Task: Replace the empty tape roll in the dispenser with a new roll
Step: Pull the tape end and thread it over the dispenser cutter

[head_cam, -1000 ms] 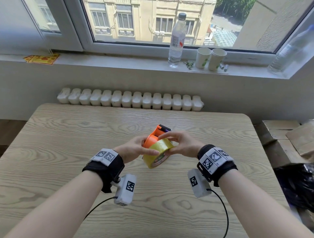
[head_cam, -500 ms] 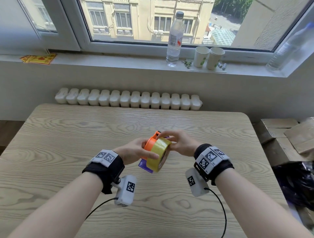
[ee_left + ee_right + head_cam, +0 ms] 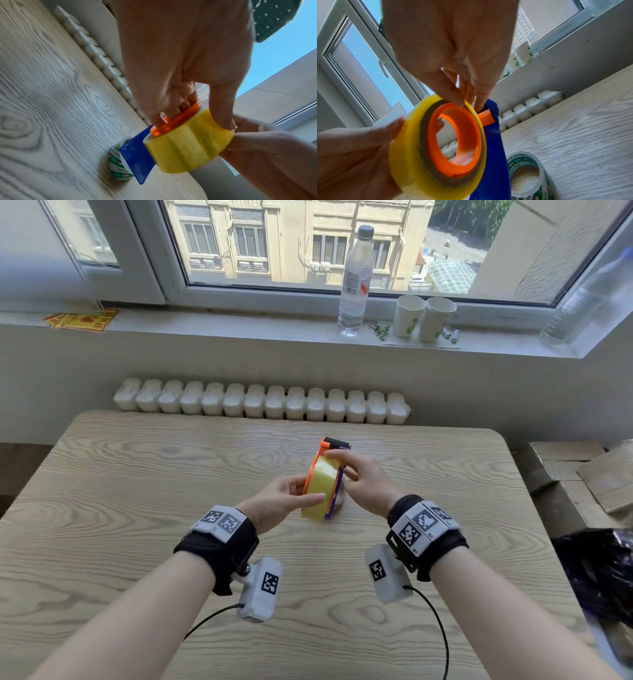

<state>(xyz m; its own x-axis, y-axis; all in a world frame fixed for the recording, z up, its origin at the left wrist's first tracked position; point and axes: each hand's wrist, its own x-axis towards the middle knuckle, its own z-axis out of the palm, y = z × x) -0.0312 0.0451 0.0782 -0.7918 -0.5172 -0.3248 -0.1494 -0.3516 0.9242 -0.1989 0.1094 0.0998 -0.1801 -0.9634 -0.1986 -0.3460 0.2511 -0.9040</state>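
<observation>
An orange tape dispenser [image 3: 317, 463] with a blue flap [image 3: 137, 155] is held edge-on above the wooden table [image 3: 137, 474]. A yellow tape roll [image 3: 322, 489] sits around its orange hub [image 3: 464, 136]. My left hand [image 3: 308, 494] grips the dispenser from the left, its fingers [image 3: 171, 108] curled into the hub and its thumb pressed on the roll's yellow face. Over at the top of the roll, my right hand [image 3: 337, 463] pinches the rim, fingertips [image 3: 460, 104] on the roll's side by the hub. The empty white-and-green roll [image 3: 529, 174] lies flat on the table just below the dispenser.
A white radiator [image 3: 260, 404] runs along the table's far edge. On the windowsill stand a water bottle [image 3: 354, 282] and two paper cups [image 3: 423, 318]. Cardboard boxes [image 3: 568, 467] and a dark bag [image 3: 599, 570] sit to the right of the table.
The yellow roll has turned from tilted to upright and gone onto the orange hub. My left thumb now lies across the roll's face, and the dispenser has shifted slightly away from me.
</observation>
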